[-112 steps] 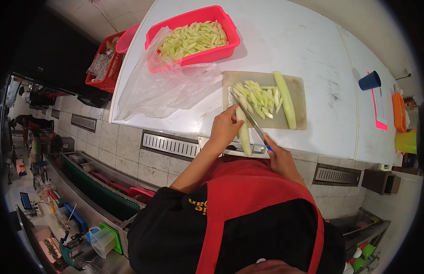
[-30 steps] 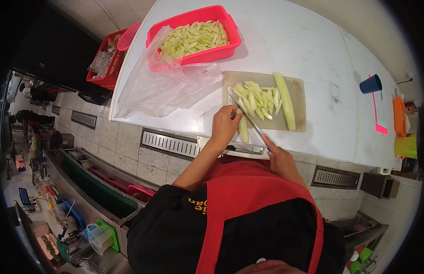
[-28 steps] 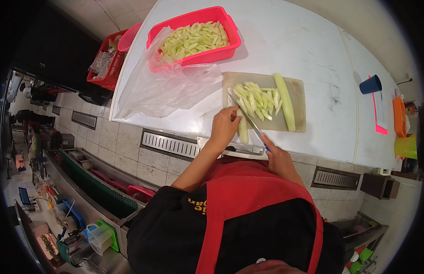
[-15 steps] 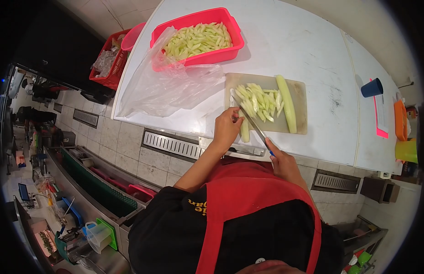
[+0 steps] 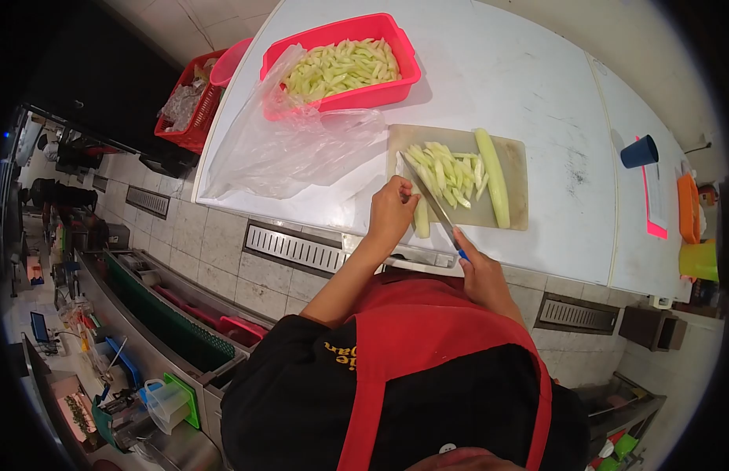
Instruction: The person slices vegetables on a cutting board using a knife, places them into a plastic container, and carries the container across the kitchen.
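My right hand (image 5: 478, 263) grips the blue handle of a knife (image 5: 436, 206), whose blade slants up and left across the near-left part of the cutting board (image 5: 512, 157). My left hand (image 5: 392, 206) has its fingers bent on the short pale green vegetable piece (image 5: 422, 218), at the left of the blade. Slanted cut pieces (image 5: 447, 173) lie in a heap on the board, just right of the blade. A whole peeled vegetable (image 5: 492, 179) rests along the right side of the board.
A pink tub (image 5: 372, 96) full of cut pieces stands at the back left, with a crumpled clear plastic bag (image 5: 294, 157) beside it. A red basket (image 5: 198, 125) is past the table's left edge. A dark blue cup (image 5: 639, 152) and an orange tray (image 5: 688, 207) are at the right.
The vegetable under my left hand is shorter than in the earliest frame. My left hand has stayed beside the blade, and the knife has moved slightly. The view has shifted a little.
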